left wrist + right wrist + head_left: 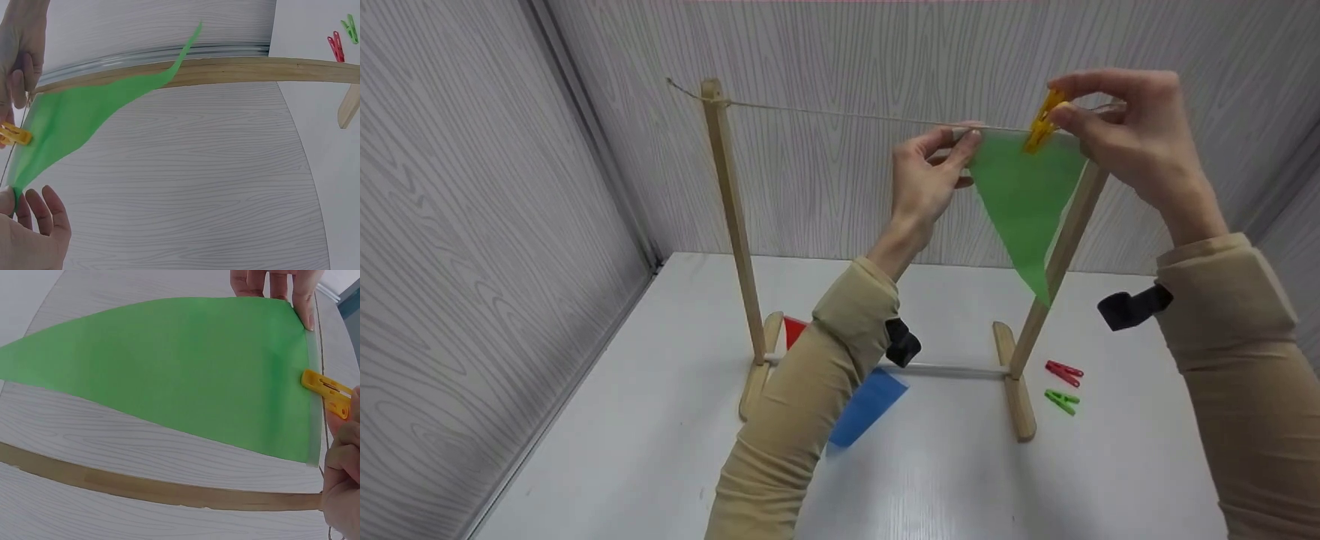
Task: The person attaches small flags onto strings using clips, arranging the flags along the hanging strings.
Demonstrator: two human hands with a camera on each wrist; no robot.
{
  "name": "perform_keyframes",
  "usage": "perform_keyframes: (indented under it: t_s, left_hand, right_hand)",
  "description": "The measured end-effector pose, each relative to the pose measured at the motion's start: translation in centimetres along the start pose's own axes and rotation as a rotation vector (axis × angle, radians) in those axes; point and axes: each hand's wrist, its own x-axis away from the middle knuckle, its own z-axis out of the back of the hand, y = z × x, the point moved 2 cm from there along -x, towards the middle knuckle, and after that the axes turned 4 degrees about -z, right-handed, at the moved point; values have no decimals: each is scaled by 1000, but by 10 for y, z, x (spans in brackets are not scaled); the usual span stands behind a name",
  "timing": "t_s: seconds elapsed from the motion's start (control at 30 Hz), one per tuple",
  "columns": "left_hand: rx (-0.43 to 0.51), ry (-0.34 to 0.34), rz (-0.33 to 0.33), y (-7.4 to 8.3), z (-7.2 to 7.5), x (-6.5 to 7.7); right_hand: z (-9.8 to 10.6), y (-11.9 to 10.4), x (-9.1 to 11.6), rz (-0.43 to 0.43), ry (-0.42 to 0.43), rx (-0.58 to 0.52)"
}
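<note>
A green triangular flag (1020,187) hangs point down at the string (840,114), near the right post. My left hand (934,169) pinches the flag's upper left corner against the string between thumb and fingers. A yellow clothespin (1042,124) sits over the flag's top edge, tilted, its tip on the green cloth. With thumb and forefinger my right hand (1147,127) pinches the clothespin's handle end. The right wrist view shows the yellow clothespin (326,389) across the pale top hem of the green flag (197,377).
The wooden stand has a left post (735,225), a right post (1069,240) and a white bottom rod (952,370). A red clothespin (1065,373) and a green clothespin (1062,401) lie right of it. A blue flag (870,405) and red flag (793,330) are partly behind the left sleeve.
</note>
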Motion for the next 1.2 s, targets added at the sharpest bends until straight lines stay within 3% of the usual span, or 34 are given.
perform_keyframes:
  t_s: [0.3, 0.77, 1.2]
  left_hand:
    - [24, -8, -22, -3, 2, 2]
    - [15, 2, -14, -6, 6, 5]
    - [7, 52, -55, -4, 1, 3]
  right_hand:
    - [-1, 2, 1, -32, -46, -77]
    - [-3, 6, 3, -23, -30, -118]
    - [-5, 8, 2, -19, 26, -131]
